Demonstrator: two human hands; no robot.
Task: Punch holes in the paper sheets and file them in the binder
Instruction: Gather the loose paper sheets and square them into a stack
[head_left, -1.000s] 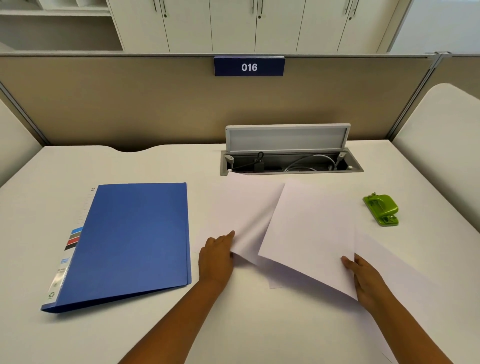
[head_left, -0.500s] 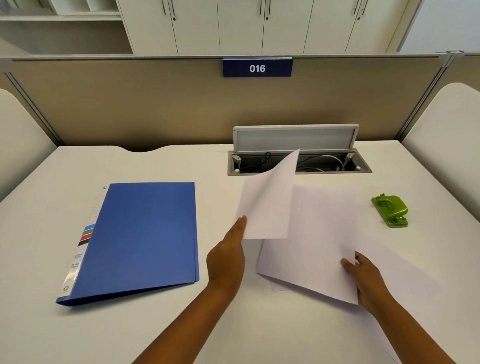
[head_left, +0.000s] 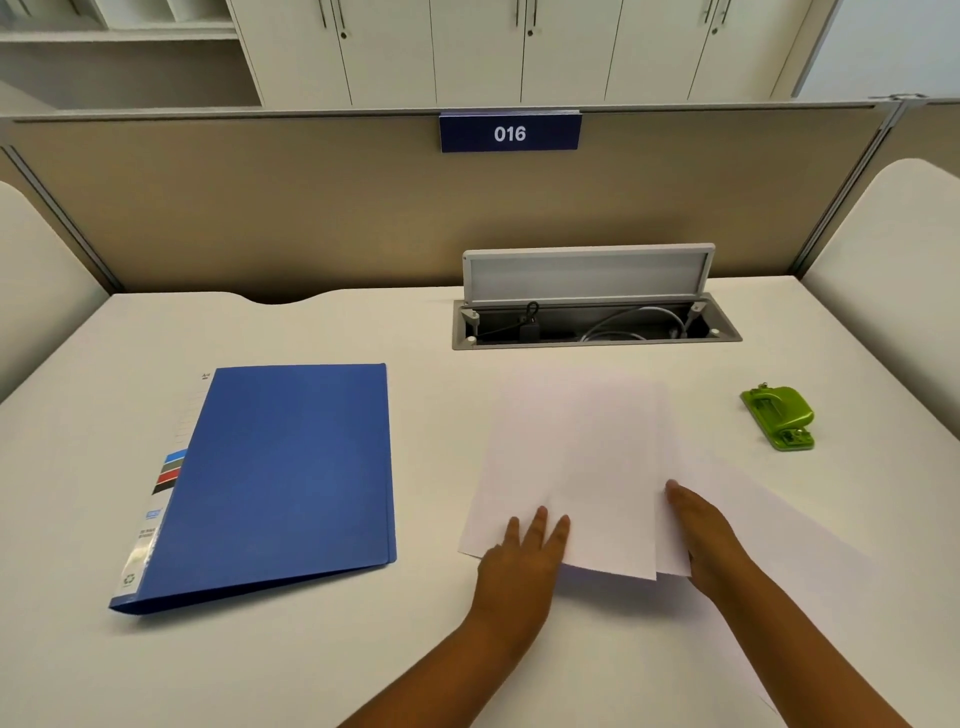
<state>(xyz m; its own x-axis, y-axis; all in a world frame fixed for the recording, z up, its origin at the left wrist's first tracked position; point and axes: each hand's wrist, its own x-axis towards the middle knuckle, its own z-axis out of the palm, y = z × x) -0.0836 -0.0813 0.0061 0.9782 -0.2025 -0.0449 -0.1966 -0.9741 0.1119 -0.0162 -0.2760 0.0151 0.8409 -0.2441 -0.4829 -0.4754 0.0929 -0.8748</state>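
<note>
Two white paper sheets (head_left: 582, 457) lie overlapped in the middle of the desk. My left hand (head_left: 519, 566) rests flat on their lower left corner with the fingers spread. At their right edge my right hand (head_left: 711, 540) has its thumb on top and its fingers hidden under the paper. Another white sheet (head_left: 784, 566) lies under my right arm and runs off to the lower right. A closed blue binder (head_left: 280, 478) lies to the left, spine toward the left. The green hole punch (head_left: 779, 415) sits at the right, apart from both hands.
An open cable hatch (head_left: 597, 327) with its lid raised is set into the desk behind the sheets. A beige partition (head_left: 311, 208) with a "016" sign closes off the far edge. Padded side panels stand at left and right.
My left hand laid the lifted sheet down onto the other sheet and now presses flat on it. The right hand stayed at the right edge. The two sheets now overlap squarely.
</note>
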